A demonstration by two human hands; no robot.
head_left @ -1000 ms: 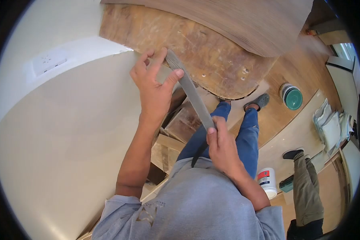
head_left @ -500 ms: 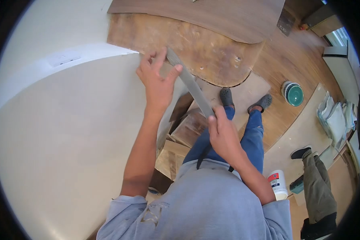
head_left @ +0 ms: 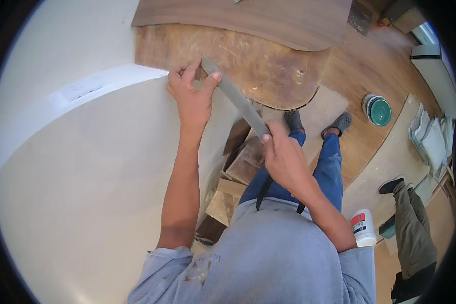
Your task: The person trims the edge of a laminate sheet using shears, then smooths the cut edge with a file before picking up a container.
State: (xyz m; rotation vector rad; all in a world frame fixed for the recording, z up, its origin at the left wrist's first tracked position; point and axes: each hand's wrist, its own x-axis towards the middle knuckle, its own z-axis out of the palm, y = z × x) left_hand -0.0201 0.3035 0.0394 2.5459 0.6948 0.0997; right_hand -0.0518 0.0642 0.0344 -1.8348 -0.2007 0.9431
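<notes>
A long, flat grey strip (head_left: 238, 104) runs diagonally in front of me, its far end over the brown board. My right hand (head_left: 285, 157) is closed round its near end, thumb on top. At the far end is my left hand (head_left: 193, 99); its index finger meets the tip and its thumb presses on the strip's edge, with a gap between the two. Below the strip's far part lies the worn brown board (head_left: 228, 55) with a rounded corner. A wood-grain sheet (head_left: 248, 17) overlaps the back of that board.
A pale curved panel (head_left: 96, 177) fills the left side, beside a white wall with an outlet plate (head_left: 81, 90). On the wooden floor stand a green-topped bucket (head_left: 379, 111) and a white pail (head_left: 364, 227). Another person's legs (head_left: 413, 223) and folded pale bags (head_left: 431, 139) are at right.
Both hands and the strip have shifted slightly left in view, as the camera has turned a little. The hold on the strip looks the same.
</notes>
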